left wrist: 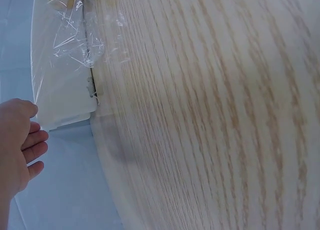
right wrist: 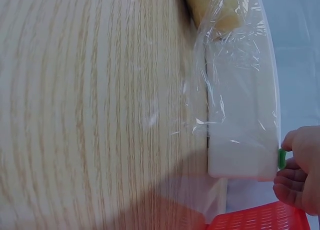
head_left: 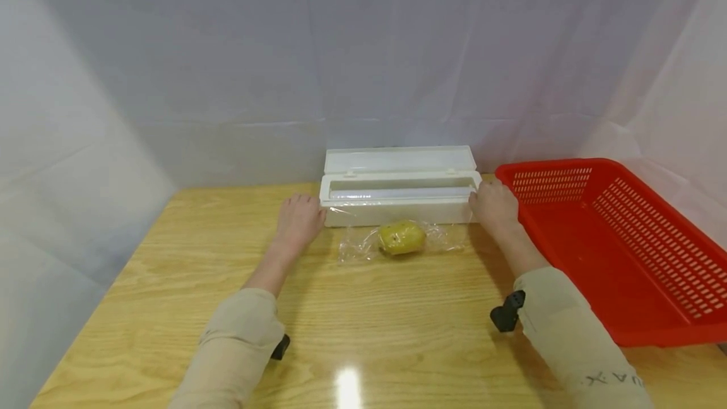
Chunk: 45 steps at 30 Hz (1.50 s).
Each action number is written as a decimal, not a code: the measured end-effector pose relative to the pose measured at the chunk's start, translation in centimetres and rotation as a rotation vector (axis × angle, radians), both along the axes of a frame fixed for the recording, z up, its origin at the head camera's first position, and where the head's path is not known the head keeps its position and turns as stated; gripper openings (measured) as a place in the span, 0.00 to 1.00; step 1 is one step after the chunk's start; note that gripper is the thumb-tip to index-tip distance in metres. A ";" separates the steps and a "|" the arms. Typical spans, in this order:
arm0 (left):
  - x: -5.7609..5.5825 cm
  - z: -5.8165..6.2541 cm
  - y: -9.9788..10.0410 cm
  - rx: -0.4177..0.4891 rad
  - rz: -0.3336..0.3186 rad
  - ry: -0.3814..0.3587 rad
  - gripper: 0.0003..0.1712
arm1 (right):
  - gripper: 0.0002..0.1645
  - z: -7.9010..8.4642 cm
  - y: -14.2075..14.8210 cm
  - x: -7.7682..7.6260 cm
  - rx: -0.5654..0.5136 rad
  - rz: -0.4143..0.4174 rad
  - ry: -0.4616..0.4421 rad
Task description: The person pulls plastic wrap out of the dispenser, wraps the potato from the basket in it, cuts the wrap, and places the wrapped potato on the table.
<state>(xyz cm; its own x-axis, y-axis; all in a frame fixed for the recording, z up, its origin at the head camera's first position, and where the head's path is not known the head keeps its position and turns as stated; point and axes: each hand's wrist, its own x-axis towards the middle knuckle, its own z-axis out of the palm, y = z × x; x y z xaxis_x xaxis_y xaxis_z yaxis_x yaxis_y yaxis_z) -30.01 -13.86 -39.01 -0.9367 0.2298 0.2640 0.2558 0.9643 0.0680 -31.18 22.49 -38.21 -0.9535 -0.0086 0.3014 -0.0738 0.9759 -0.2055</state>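
Observation:
A long white cling film dispenser (head_left: 397, 212) lies on the table with its lid (head_left: 400, 160) raised and a film roll (head_left: 397, 194) inside. Curled fingers of my left hand (head_left: 300, 218) hold its left end, the thumb at the top corner in the left wrist view. At the right end, my right hand (head_left: 495, 207) pinches a small green slider (right wrist: 282, 158) on the dispenser's edge. Just in front lies a yellow potato (head_left: 402, 238) under clear cling film (head_left: 359, 247), which spreads out on both sides of it and reaches up to the dispenser.
To the right stands a large red plastic basket (head_left: 613, 257) with slotted walls, close to my right forearm. A pale cloth (head_left: 318, 49) hangs behind the wooden table (head_left: 363, 308) and along both sides.

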 end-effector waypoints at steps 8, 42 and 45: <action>-0.3 -0.2 0.1 0.086 0.009 0.020 0.18 | 0.21 0.0 0.0 -0.2 -0.038 -0.016 0.019; -0.7 -0.2 0.7 0.155 0.059 0.077 0.14 | 0.18 -0.4 -0.7 -0.2 0.083 -0.041 0.060; -0.7 -0.2 0.7 0.140 0.061 0.079 0.16 | 0.20 -0.3 -0.8 -0.1 0.085 -0.059 0.061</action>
<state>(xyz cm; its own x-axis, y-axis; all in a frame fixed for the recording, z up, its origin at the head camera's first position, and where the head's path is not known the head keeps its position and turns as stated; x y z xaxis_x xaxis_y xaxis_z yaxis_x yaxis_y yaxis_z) -30.74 -13.15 -39.17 -0.9231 0.1291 0.3623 0.2068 0.9608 0.1847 -31.28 21.73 -38.53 -0.9330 0.0193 0.3593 -0.0252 0.9926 -0.1186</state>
